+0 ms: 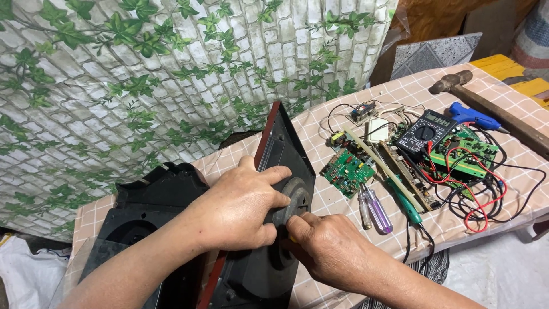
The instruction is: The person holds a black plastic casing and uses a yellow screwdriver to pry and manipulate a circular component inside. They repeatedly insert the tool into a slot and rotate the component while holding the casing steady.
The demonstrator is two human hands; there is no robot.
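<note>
Hands: left hand (pixel 243 209) clamped on round grey part (pixel 291 200) of black housing (pixel 269 252), right hand (pixel 326 246) curled shut beside it.

Left hand (pixel 243 209) and right hand (pixel 326 246), both curled

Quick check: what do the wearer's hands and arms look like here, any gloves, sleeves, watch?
Both hands are bare: no gloves on the left hand or the right hand. Forearms are uncovered as far as the frame shows, with no sleeves, watch, rings or bands visible. No cables or markings on them.
</note>
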